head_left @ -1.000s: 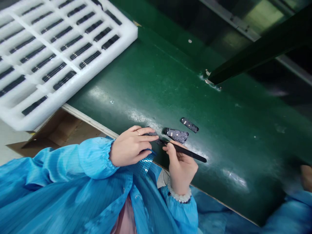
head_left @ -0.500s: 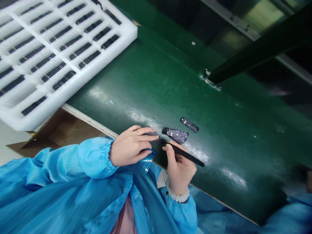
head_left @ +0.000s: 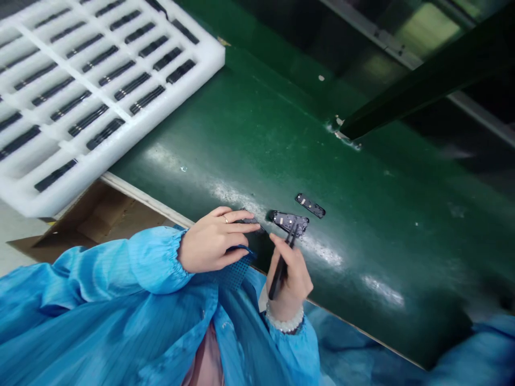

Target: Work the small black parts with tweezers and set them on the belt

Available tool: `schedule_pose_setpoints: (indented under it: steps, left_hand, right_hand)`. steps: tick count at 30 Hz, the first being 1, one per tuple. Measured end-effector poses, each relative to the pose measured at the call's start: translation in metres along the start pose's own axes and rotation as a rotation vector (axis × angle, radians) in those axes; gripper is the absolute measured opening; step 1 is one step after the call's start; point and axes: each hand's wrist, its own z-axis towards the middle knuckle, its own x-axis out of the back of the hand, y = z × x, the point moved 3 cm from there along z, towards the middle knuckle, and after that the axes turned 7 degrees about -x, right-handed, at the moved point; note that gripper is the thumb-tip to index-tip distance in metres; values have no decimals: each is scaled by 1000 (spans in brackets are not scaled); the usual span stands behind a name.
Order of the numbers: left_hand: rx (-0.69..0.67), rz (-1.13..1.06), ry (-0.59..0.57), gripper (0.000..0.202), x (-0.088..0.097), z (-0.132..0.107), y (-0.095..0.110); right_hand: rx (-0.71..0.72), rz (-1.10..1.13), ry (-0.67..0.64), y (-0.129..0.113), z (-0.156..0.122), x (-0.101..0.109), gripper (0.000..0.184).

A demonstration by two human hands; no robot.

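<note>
My left hand (head_left: 213, 240) rests at the near edge of the green belt (head_left: 257, 134), fingers closed on a small dark part (head_left: 252, 221) and a blue perforated sheet (head_left: 237, 268) under the palm. My right hand (head_left: 287, 276) grips black tweezers (head_left: 282, 262), whose tips point up and touch a dark flat part (head_left: 290, 221) lying on the belt. A second, smaller dark part (head_left: 310, 205) lies just beyond it, apart from both hands.
A white foam tray (head_left: 120, 136) with several slots holding dark parts overhangs the belt at the upper left. A dark bar (head_left: 422, 80) crosses above the belt at the upper right. Another person's blue sleeve (head_left: 475, 354) shows at the lower right. Cardboard (head_left: 108, 209) lies under the tray.
My right hand has turned the tweezers from lying sideways to pointing upward, with the tips now on the larger dark part. My left hand has stayed put.
</note>
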Motion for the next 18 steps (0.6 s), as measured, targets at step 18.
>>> schedule_pose_setpoints:
  steps: [18]
  left_hand:
    - [-134,-526,-25,10,25,-9,-9]
  right_hand:
    - [157,-242,-280,-23,31,28,14]
